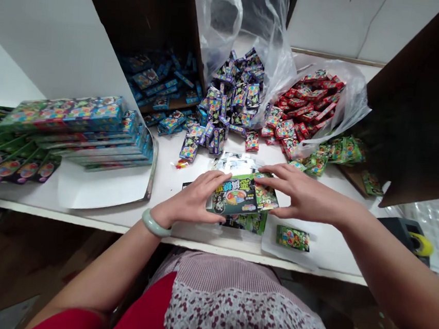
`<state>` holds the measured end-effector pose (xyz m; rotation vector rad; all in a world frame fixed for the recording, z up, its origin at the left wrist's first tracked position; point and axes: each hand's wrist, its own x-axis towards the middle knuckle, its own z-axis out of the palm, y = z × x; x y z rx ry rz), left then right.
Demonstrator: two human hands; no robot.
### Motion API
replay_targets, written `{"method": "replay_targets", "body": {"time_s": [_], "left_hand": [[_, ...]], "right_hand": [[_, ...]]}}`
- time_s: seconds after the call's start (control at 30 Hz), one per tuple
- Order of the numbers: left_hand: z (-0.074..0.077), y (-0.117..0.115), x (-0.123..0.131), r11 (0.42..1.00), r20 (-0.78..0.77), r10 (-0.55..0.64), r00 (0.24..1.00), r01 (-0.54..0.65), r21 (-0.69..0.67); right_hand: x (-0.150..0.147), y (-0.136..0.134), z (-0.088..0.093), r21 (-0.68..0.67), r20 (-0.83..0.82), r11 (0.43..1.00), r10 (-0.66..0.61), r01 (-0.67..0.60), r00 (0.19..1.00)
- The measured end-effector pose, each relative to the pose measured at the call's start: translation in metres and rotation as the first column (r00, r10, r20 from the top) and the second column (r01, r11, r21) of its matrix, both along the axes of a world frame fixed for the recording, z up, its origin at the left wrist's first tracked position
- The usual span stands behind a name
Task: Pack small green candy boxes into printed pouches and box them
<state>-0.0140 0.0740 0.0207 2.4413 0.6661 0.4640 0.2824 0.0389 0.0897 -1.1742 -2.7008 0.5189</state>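
My left hand (195,198), with a pale green bangle (155,223) on its wrist, grips the left side of a green printed candy packet (234,194). My right hand (302,190) reaches in from the right, and its fingertips press on a second green packet (266,192) that partly lies under the first. More green packets (245,222) lie beneath both hands, mostly hidden. A single green packet (293,238) rests on a white paper sheet (289,249) to the right, apart from my hands.
Heaps of purple packets (229,103), blue packets (159,81) and red packets (306,105) fill the white shelf's back, with clear plastic bags (218,19) behind. Stacked display boxes (71,129) stand left. Dark dividers flank the shelf. A tape dispenser (410,240) sits right.
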Motion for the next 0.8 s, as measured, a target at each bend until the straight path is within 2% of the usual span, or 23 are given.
{"method": "replay_targets", "body": {"time_s": [0.1, 0.2, 0.3, 0.4, 0.47, 0.53, 0.6, 0.63, 0.67, 0.7, 0.8], "left_hand": [[-0.002, -0.001, 0.003, 1.000, -0.001, 0.004, 1.000, -0.004, -0.014], [-0.006, -0.003, 0.003, 0.999, 0.006, 0.044, 0.999, -0.044, -0.005], [-0.011, -0.004, -0.001, 0.990, 0.018, 0.137, 0.990, -0.138, 0.027], [-0.014, -0.006, -0.005, 0.978, 0.019, 0.199, 0.980, -0.200, 0.053], [-0.017, -0.006, -0.006, 0.974, 0.026, 0.220, 0.975, -0.221, 0.058], [-0.019, -0.006, -0.007, 0.968, 0.032, 0.243, 0.969, -0.245, 0.053], [-0.021, -0.005, -0.011, 0.961, 0.024, 0.271, 0.962, -0.272, 0.043], [-0.022, -0.005, -0.013, 0.958, 0.017, 0.283, 0.959, -0.284, 0.039], [-0.023, -0.005, -0.015, 0.955, 0.011, 0.295, 0.955, -0.296, 0.037], [-0.024, -0.005, -0.018, 0.952, 0.009, 0.305, 0.952, -0.305, 0.036], [-0.025, -0.008, -0.022, 0.948, 0.022, 0.316, 0.949, -0.316, 0.034]], "right_hand": [[-0.004, 0.000, -0.006, -0.017, -0.016, 1.000, -0.024, 0.023, 1.000], [-0.011, -0.003, -0.017, -0.064, -0.119, 0.996, -0.066, 0.059, 0.991], [-0.021, -0.011, -0.028, -0.032, -0.272, 0.984, -0.179, 0.176, 0.946], [-0.035, -0.020, -0.040, 0.016, -0.348, 0.957, -0.265, 0.289, 0.899], [-0.042, -0.020, -0.047, -0.006, -0.355, 0.964, -0.251, 0.267, 0.900], [-0.043, -0.008, -0.055, -0.074, -0.390, 0.961, -0.273, 0.266, 0.879], [-0.036, 0.018, -0.063, -0.191, -0.406, 0.895, -0.445, 0.402, 0.798], [-0.032, 0.036, -0.067, -0.250, -0.391, 0.822, -0.570, 0.512, 0.723], [-0.027, 0.056, -0.071, -0.301, -0.319, 0.718, -0.696, 0.628, 0.643], [-0.024, 0.077, -0.076, -0.310, -0.275, 0.661, -0.751, 0.683, 0.601], [-0.026, 0.131, -0.092, -0.317, -0.190, 0.550, -0.835, 0.772, 0.517]]}}
